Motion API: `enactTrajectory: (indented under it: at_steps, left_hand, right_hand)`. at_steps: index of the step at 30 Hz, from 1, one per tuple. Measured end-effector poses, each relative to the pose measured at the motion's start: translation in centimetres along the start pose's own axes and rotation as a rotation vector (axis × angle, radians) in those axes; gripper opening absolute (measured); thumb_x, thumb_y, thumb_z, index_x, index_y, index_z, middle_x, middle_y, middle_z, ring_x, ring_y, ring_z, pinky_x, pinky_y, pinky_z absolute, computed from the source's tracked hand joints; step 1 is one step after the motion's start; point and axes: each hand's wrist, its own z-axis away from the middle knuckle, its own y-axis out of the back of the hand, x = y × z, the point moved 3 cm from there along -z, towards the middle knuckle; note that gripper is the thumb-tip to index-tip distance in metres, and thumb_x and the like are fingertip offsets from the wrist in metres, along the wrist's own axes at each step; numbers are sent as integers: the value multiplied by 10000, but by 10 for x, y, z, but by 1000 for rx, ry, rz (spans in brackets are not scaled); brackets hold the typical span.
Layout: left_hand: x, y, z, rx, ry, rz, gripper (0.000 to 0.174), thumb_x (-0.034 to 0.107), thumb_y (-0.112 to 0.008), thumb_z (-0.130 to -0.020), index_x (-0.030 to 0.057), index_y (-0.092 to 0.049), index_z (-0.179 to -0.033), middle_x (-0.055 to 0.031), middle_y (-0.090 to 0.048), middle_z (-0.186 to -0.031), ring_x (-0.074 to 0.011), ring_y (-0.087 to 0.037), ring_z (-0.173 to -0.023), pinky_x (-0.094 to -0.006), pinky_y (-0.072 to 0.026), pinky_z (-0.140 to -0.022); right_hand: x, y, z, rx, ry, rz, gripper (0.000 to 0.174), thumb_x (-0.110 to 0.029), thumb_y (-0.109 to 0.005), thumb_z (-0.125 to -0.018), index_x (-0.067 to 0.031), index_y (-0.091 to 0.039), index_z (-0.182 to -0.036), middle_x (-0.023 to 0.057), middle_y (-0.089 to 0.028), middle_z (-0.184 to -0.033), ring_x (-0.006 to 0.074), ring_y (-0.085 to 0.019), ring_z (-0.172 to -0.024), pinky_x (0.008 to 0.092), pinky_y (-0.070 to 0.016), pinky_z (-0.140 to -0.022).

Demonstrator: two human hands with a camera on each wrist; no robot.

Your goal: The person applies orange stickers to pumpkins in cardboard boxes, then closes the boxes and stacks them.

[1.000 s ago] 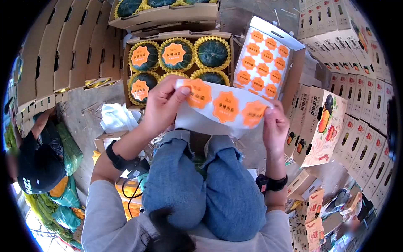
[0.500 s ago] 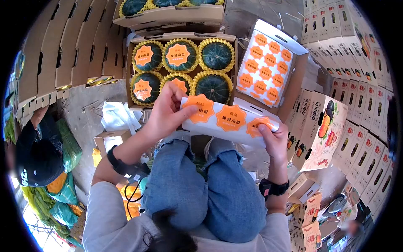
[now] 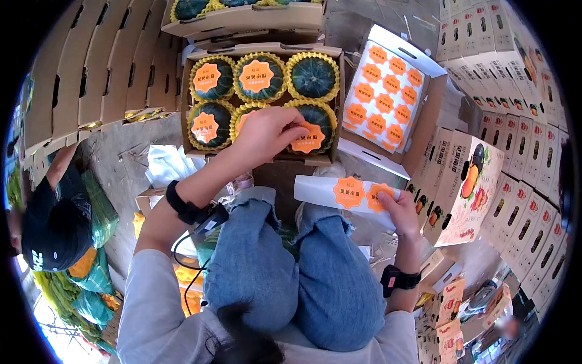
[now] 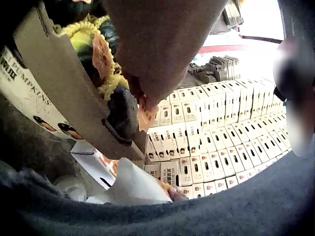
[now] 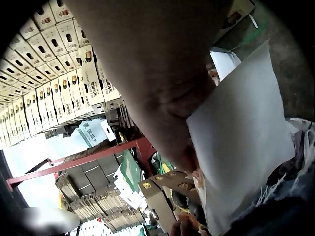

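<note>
My left hand (image 3: 267, 134) pinches an orange scalloped sticker (image 3: 308, 141) against the front-right dark green pumpkin (image 3: 324, 117), over its near side. In the left wrist view, the fingers meet the sticker (image 4: 146, 117) at the box's edge. My right hand (image 3: 400, 212) grips the right end of a white sticker strip (image 3: 315, 189), thumb on top, above the knees. Two orange stickers show on that strip, and its left end is bare. The right wrist view shows the strip's blank white back (image 5: 241, 132). Part of the front-middle pumpkin is hidden behind my left hand.
The pumpkins sit in yellow foam nets inside a cardboard box (image 3: 341, 67); the back-right pumpkin (image 3: 313, 79) shows no sticker. Right of it, a sticker sheet stack (image 3: 379, 100) lies in an open box. Stacked cartons (image 3: 521, 200) line the right. Another person (image 3: 57, 224) is at left.
My left hand has left the strip with a sticker and moved up and forward to the front-right pumpkin. The right hand still holds the strip, which now shows a bare left end.
</note>
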Motion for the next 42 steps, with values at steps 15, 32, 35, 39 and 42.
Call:
enactTrajectory:
  at_steps: [15, 32, 35, 39, 42]
  left_hand:
    - [13, -41, -39, -81, -479, -594, 663, 553, -427, -855, 184, -315, -1394, -131, -214, -1469, -303, -155, -1365, -468, -85, -1105]
    - [-7, 30, -78, 168, -127, -233, 201, 271, -663, -781, 86, -605, -834, -64, -619, -731, -221, -608, -665, -329, -469, -557]
    - [-7, 22, -85, 181, -90, -359, 289, 351, -673, -759, 84, -570, -798, -68, -614, -714, -245, -610, -652, -354, -475, -558]
    - [-17, 16, -88, 241, -150, -640, 399, 457, -687, -710, 124, -523, -856, -58, -606, -682, -240, -612, -606, -357, -478, -506]
    - [-4, 20, -90, 206, 55, -866, 516, 542, -670, -683, 128, -515, -950, -92, -606, -742, -258, -616, -652, -383, -492, -539]
  right_hand:
    - [-54, -38, 24, -106, 289, 62, 139, -42, -598, -850, 39, -652, -948, 33, -652, -832, 76, -585, -730, 207, -472, -656]
    - [-43, -23, -8, 110, 224, 34, 203, -101, -619, -848, 41, -652, -990, 44, -665, -859, 69, -580, -759, 214, -474, -683]
    - [-37, -19, -5, 95, 223, -25, 175, -79, -612, -844, 35, -658, -969, 44, -665, -847, 70, -590, -744, 222, -484, -674]
    - [13, 35, -23, -85, 367, -403, 288, -206, -507, -908, 23, -613, -1047, 97, -658, -871, 152, -637, -759, 287, -517, -712]
    - [6, 25, -50, 176, 340, -806, 463, -326, -441, -932, -26, -417, -1285, 134, -530, -1192, 202, -545, -1053, 360, -450, -900]
